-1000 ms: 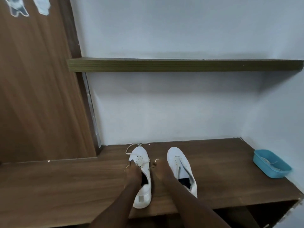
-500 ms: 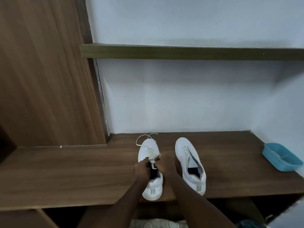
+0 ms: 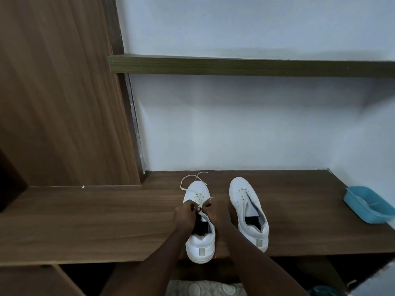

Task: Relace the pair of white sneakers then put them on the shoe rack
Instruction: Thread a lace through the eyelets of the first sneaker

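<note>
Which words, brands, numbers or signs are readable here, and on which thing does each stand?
None can be read.
The left sneaker and the right sneaker show no legible mark, not even on their grey heel tabs.
The blue tray shows no label.

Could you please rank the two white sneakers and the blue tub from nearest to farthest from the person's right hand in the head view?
1. Partly laced sneaker, under the right hand.
2. Unlaced sneaker, just to the right.
3. Blue tub, at the far right.
</note>
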The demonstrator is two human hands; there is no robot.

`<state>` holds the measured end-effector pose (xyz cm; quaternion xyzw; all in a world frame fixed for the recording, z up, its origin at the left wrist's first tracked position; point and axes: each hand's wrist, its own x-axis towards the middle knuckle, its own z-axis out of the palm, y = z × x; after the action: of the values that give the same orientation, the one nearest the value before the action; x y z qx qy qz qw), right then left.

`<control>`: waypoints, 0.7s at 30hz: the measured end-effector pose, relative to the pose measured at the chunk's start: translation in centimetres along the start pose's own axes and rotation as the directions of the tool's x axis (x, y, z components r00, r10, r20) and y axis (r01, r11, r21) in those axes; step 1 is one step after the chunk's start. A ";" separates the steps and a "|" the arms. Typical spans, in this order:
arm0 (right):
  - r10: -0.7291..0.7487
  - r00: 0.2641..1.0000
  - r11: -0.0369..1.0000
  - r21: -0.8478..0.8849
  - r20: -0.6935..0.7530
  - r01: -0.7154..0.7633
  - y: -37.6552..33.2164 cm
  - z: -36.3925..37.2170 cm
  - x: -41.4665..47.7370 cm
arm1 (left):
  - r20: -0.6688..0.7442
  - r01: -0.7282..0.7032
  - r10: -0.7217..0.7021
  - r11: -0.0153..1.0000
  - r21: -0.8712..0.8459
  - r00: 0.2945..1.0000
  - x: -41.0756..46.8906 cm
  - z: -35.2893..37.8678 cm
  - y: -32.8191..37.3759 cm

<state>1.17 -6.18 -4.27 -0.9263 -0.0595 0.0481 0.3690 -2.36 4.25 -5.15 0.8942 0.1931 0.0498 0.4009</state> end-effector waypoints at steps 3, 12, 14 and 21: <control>0.041 0.999 0.998 0.053 0.005 -0.041 -0.3 0.0 0.0 | -0.006 0.032 -0.032 0.999 -0.035 0.999 0.3 -0.2 0.2; 0.156 0.987 0.868 0.481 -0.021 -0.127 -0.1 0.6 -0.1 | 0.279 0.029 -0.022 0.999 -0.023 0.960 1.0 -0.4 0.7; 0.154 0.988 0.855 0.503 -0.010 -0.128 -0.3 0.6 -0.1 | 0.302 0.049 -0.022 0.995 -0.082 0.953 1.1 -0.7 0.9; 0.224 0.971 0.800 0.555 0.080 -0.230 -0.4 0.4 0.4 | 0.228 0.268 -0.182 0.856 -0.442 0.957 2.0 -1.4 1.0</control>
<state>1.48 -5.59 -4.28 -0.7773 0.0664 0.1119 0.6156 -0.54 5.42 -3.58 0.7427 0.2423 -0.0324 0.6234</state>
